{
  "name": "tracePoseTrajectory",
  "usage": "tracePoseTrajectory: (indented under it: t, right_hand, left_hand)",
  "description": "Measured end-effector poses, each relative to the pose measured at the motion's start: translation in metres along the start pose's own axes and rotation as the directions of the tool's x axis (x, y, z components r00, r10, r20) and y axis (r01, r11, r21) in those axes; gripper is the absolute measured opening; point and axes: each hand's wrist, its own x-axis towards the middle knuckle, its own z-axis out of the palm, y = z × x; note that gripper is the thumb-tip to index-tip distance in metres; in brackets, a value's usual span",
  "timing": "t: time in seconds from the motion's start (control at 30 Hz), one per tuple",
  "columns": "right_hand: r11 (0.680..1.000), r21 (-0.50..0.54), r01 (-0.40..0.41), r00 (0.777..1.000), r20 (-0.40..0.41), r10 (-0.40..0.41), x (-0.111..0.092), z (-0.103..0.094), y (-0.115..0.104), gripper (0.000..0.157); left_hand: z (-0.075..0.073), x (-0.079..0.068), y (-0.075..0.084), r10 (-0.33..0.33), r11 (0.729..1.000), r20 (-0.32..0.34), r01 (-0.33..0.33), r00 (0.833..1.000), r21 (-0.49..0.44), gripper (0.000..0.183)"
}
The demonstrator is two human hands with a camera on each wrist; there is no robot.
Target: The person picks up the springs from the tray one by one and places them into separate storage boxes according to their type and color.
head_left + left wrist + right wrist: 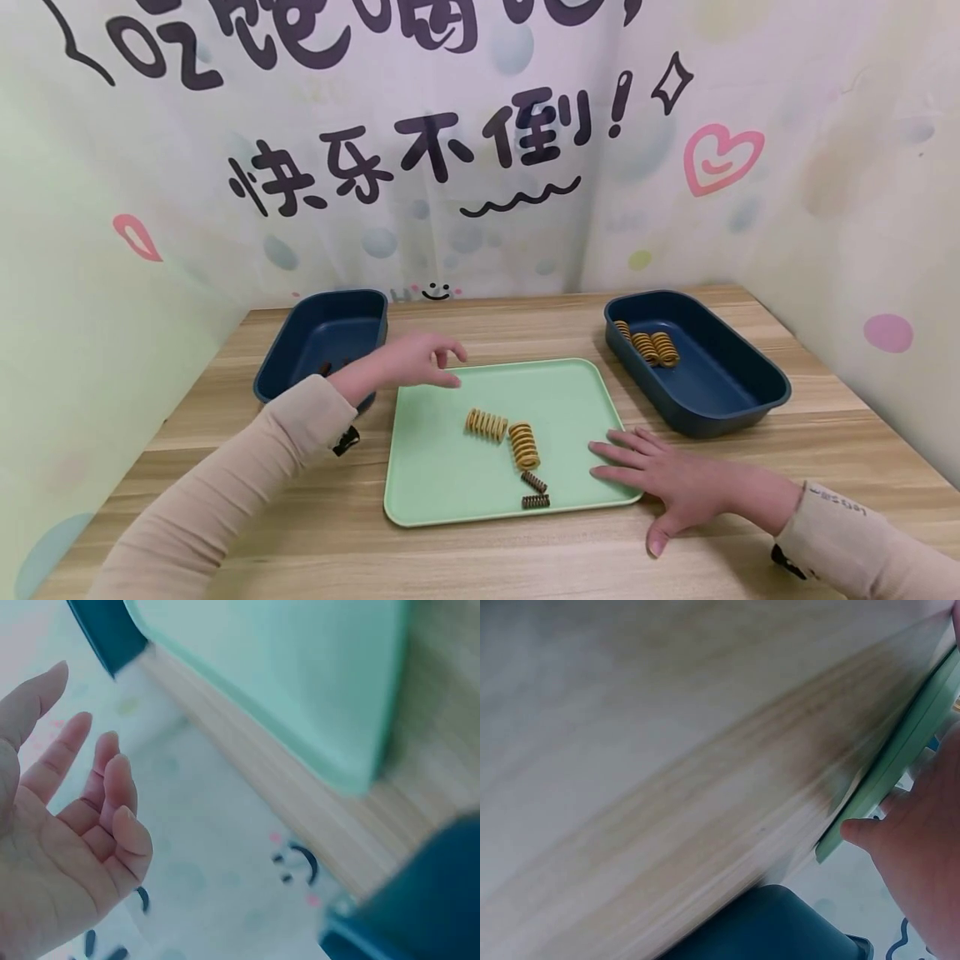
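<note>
A light green tray (442, 483) lies on the wooden table. On it are two gold coil springs, one lying sideways (487, 424) and one nearer the middle (524, 446). Two small dark springs, one slanted (534, 481) and one by the near rim (536, 501), lie close together. My left hand (412, 360) hovers over the tray's far left corner, holding nothing, its fingers loosely bent; the left wrist view shows the bare palm (60, 840). My right hand (675, 471) is spread at the tray's right edge, fingertips over the rim and thumb out toward the table.
A dark blue bin (348, 312) at the left holds a few small dark springs (326, 367), partly hidden by my left arm. The blue bin (727, 383) at the right holds several gold springs (654, 348). A printed curtain (495, 242) hangs behind the table (480, 558).
</note>
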Motion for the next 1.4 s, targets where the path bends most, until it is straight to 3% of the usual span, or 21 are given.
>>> tracePoseTrajectory:
  t: [0.2, 0.4, 0.73, 0.93, 1.1, 1.4]
  right_hand:
    - [1.000, -0.006, -0.004, 1.000, 0.008, 0.004, 0.000, -0.001, 0.000, 0.092]
    - [1.000, -0.015, -0.006, 1.000, 0.013, 0.006, 0.000, -0.001, 0.000, 0.092]
    - [1.000, -0.012, -0.010, 1.000, 0.016, 0.010, 0.000, -0.001, -0.001, 0.091]
    - [1.000, -0.003, -0.019, 1.000, 0.025, 0.019, 0.000, -0.001, 0.000, 0.091]
    - [1.000, 0.013, -0.016, 1.000, 0.024, 0.016, 0.000, -0.001, 0.000, 0.090]
    - [0.999, 0.033, -0.018, 0.999, 0.029, 0.017, 0.000, -0.002, 0.001, 0.091]
  left_hand:
    - [0.021, 0.002, 0.021, 0.124, 0.992, 0.060, -0.124, 0.990, -0.014, 0.034]
    - [0.038, 0.001, 0.038, 0.244, 0.969, 0.090, -0.240, 0.966, -0.057, 0.031]
    - [0.065, 0.001, 0.058, 0.411, 0.912, 0.193, -0.397, 0.891, -0.107, 0.028]
    - [0.076, 0.001, 0.067, 0.467, 0.880, 0.243, -0.474, 0.850, -0.033, 0.032]
    - [0.084, 0.002, 0.070, 0.468, 0.859, 0.327, -0.510, 0.821, 0.052, 0.036]
    - [0.091, 0.002, 0.072, 0.484, 0.822, 0.382, -0.559, 0.787, 0.110, 0.036]
